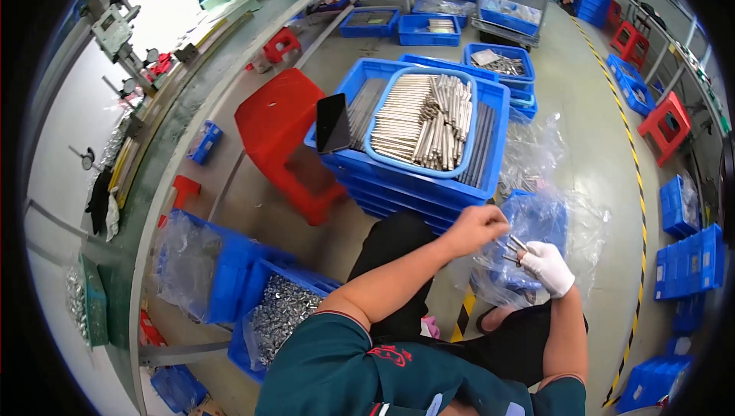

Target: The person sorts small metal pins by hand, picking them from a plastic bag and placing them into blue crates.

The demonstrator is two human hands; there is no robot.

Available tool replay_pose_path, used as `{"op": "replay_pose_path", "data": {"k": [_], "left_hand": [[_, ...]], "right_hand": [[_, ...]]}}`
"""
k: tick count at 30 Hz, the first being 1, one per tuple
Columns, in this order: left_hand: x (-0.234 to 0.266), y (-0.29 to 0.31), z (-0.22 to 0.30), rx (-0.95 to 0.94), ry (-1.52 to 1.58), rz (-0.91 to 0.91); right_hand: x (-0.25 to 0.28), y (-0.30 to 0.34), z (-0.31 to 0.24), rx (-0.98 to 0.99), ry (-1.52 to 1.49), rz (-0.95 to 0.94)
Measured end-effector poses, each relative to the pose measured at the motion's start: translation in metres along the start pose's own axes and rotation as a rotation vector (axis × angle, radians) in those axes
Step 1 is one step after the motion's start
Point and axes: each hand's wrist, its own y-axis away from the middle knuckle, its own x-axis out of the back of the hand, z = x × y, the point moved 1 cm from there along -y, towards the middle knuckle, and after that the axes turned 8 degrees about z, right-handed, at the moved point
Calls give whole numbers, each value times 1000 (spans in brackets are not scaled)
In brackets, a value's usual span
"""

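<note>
My right hand (548,269), in a white glove that leaves the fingertips bare, grips a few short metal rods (514,248) that fan out toward the left. My bare left hand (476,230) hovers just beyond the rods, its fingers curled and pressed together; whatever they may hold is hidden. Below both hands, a blue crate (524,221) is partly covered by a clear plastic bag (586,221). Ahead, a light-blue tray (370,139) full of shiny metal rods (413,114) rests on a stack of blue crates (383,175).
A black phone (332,123) leans on the stack's left side, beside a red stool (279,114). Small metal parts (285,313) fill a crate at lower left. A long workbench (184,91) runs along the left. A trolley (511,3) stands at the back.
</note>
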Motion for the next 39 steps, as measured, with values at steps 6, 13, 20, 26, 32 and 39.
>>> {"op": "replay_pose_path", "data": {"k": [6, 13, 20, 26, 32, 39], "left_hand": [[-5, 2, -9, 146, 60, -124], [-16, 6, -39, 72, -228, -217], [-18, 6, -44, -17, -291, -204], [-21, 8, -35, -13, -352, -244], [-9, 7, -32, -5, -329, -212], [-9, 3, -34, -50, -285, -196]], "right_hand": [[3, -13, -11, -27, -699, -56], [-17, -37, -62, -60, -354, -10], [-41, -75, -125, 56, -72, -42], [-49, -140, -165, 168, 113, 137], [-79, -156, -187, 130, 296, 178], [-91, -173, -175, 92, 525, 266]]}}
